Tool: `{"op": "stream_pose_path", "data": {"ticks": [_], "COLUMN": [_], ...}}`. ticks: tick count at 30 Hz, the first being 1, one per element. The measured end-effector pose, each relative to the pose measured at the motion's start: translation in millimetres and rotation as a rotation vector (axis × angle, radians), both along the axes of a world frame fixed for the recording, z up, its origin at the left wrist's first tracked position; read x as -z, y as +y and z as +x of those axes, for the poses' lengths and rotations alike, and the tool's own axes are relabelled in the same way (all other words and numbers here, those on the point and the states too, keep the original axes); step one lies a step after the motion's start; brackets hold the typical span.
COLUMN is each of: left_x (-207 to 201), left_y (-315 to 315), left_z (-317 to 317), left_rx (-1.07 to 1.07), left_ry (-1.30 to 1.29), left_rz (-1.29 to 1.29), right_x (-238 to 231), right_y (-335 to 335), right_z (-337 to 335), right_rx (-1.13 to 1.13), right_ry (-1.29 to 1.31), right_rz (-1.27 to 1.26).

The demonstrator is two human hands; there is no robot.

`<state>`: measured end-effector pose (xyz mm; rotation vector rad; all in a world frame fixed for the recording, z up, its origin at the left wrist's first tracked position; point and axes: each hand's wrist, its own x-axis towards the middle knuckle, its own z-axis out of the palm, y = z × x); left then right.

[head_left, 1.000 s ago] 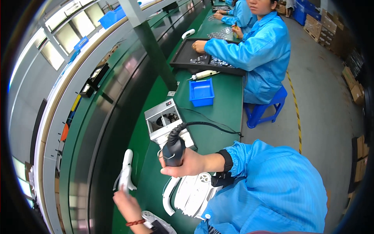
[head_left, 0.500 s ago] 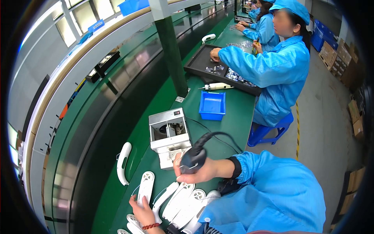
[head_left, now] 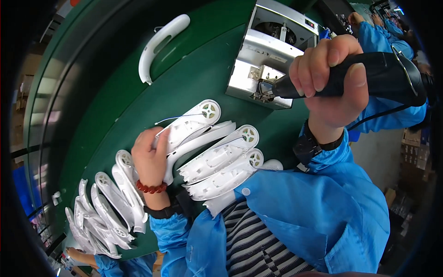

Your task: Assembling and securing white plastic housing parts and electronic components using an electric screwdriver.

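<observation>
My right hand grips a black electric screwdriver with a cable, its tip held at the front of a grey metal machine box. My left hand rests on a long white plastic housing with a round fan-like end. More white housings lie side by side just right of that hand, near my chest. Both sleeves are blue; a red bead bracelet is on my left wrist.
A stack of several white shells fans out at the lower left on the green bench. One curved white handle piece lies apart on the conveyor belt. Other people in blue coats work at the upper right.
The view has dropped much closer to the bench. My left hand has moved onto the white housing, and my right hand has brought the screwdriver to the metal box.
</observation>
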<state>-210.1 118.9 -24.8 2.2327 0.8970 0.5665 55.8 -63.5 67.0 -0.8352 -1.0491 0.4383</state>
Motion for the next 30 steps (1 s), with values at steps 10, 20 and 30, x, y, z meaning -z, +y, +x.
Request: {"op": "stream_pose_path", "data": {"ticks": [10,20,30], "left_x": [3.4,-1.7,-4.8], "left_y": [0.0,-1.5,2.0], "left_z": [-3.9,4.4,-0.9], "left_rx": [0.009,0.024,0.026], "left_ry": [0.015,0.004,-0.023], "left_rz": [-0.063,-0.078,-0.102], "right_x": [8.9,4.9,2.0], "right_y": [0.4,-1.5,6.7], "right_z": [1.4,7.4,-9.5], "right_rx": [0.061,0.059,0.065], "right_ry": [0.035,-0.104,-0.088], "right_rz": [-0.083,-0.111,-0.213]}}
